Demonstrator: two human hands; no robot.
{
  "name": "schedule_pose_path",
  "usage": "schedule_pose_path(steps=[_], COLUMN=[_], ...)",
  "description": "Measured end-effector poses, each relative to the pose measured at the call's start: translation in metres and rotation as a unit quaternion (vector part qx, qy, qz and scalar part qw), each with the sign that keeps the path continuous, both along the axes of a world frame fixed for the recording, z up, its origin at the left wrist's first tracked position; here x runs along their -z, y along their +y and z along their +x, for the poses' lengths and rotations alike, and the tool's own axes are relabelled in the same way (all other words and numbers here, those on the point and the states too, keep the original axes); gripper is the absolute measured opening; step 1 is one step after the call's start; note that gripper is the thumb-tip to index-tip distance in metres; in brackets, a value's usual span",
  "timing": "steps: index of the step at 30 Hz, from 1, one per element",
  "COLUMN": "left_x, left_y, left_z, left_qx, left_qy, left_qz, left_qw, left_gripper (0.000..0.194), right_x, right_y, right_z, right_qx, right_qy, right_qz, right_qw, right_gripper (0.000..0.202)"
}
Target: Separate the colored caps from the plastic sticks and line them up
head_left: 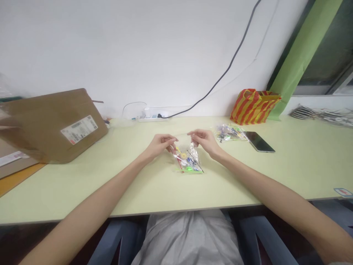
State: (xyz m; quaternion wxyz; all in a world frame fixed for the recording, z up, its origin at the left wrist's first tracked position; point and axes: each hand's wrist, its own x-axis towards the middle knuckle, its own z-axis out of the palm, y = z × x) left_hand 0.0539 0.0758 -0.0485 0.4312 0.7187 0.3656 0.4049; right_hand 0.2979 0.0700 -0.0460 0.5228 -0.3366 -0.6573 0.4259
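Observation:
A clear plastic bag (190,162) with small coloured parts inside stands in front of me, its lower edge on the table. Yellow, white, red, blue and green pieces and a thin black stick show through the film. At its upper left corner, my left hand (162,144) pinches the film between thumb and fingers. My right hand (204,141) grips the upper right corner in the same way, and the bag's top edge stretches between the two. Exactly how the fingertips lie on the thin film is hard to make out.
Beyond my right hand lies a second bag of coloured parts (230,132), beside a dark phone (259,141). A striped red and yellow bag (255,106) stands behind them. At left is a cardboard box (52,129). A power strip (153,117) with a black cable (217,81) sits by the wall.

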Motion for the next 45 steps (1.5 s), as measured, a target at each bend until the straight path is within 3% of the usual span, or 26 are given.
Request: schedule_pose_path(steps=[5, 15, 25, 29, 33, 38, 45], left_x=[-0.007, -0.01, -0.011, -0.01, -0.009, -0.006, -0.002], left_y=[-0.004, -0.006, -0.015, -0.02, -0.023, -0.022, -0.017], left_z=[0.0, -0.002, 0.009, 0.015, 0.021, 0.02, 0.016], left_qx=[-0.015, -0.01, -0.038, -0.008, 0.008, 0.021, 0.019], left_qy=[-0.022, -0.035, 0.007, 0.021, 0.015, 0.03, 0.084], left_qz=[0.009, 0.008, -0.004, -0.03, -0.037, -0.036, -0.001], left_qw=[1.0, 0.999, 0.999, 0.999, 0.999, 0.999, 0.996], left_gripper=[0.043, 0.018, 0.035, 0.039, 0.041, 0.046, 0.037], right_x=[-0.001, 0.003, 0.003, 0.008, 0.011, 0.01, 0.008], right_y=[-0.001, 0.006, 0.002, 0.001, -0.001, -0.003, -0.004], right_z=[-0.001, 0.0, -0.002, -0.006, -0.01, -0.011, -0.01], right_qx=[-0.003, -0.028, -0.051, -0.054, -0.031, -0.091, -0.097], right_qy=[0.014, 0.015, -0.107, -0.11, -0.124, -0.183, -0.169], right_qz=[0.006, -0.041, 0.045, 0.075, 0.06, 0.062, 0.058], right_qw=[1.0, 0.999, 0.992, 0.99, 0.99, 0.977, 0.979], right_gripper=[0.019, 0.016, 0.037, 0.029, 0.037, 0.032, 0.03])
